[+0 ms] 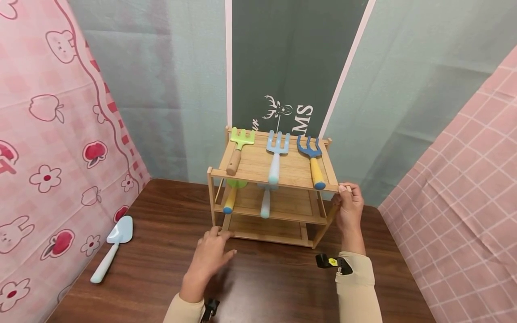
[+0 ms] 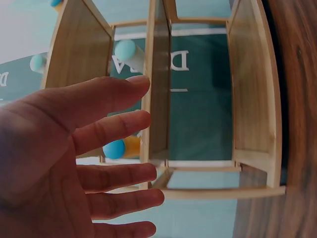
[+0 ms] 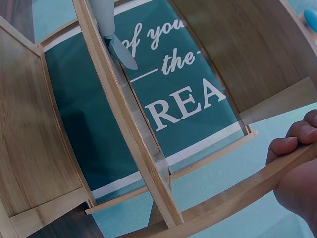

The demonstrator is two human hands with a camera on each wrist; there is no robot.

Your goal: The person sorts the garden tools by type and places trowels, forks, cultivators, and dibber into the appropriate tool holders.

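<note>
A three-tier wooden shelf (image 1: pixel 254 172) stands on the table. My right hand (image 1: pixel 350 211) grips its front right upright near the top; in the right wrist view the curled fingers (image 3: pixel 302 131) wrap the wood. My left hand (image 1: pixel 212 253) is by the front left leg, fingers extended; I cannot tell whether they touch it. On the top tier lie a green hand fork (image 1: pixel 241 142), a light blue hand fork (image 1: pixel 276 157) and a dark blue hand rake with yellow handle (image 1: pixel 316 168). The middle tier holds a yellow-handled green tool (image 1: pixel 230 199) and a light blue tool (image 1: pixel 265 204), both partly hidden.
A light blue trowel (image 1: pixel 115 244) lies on the brown table (image 1: pixel 274 287) at the left. Pink patterned cloth (image 1: pixel 48 134) hangs at the left and pink checked cloth (image 1: pixel 464 215) at the right. Behind the shelf hangs a blue-green curtain (image 1: pixel 186 89) with a dark panel.
</note>
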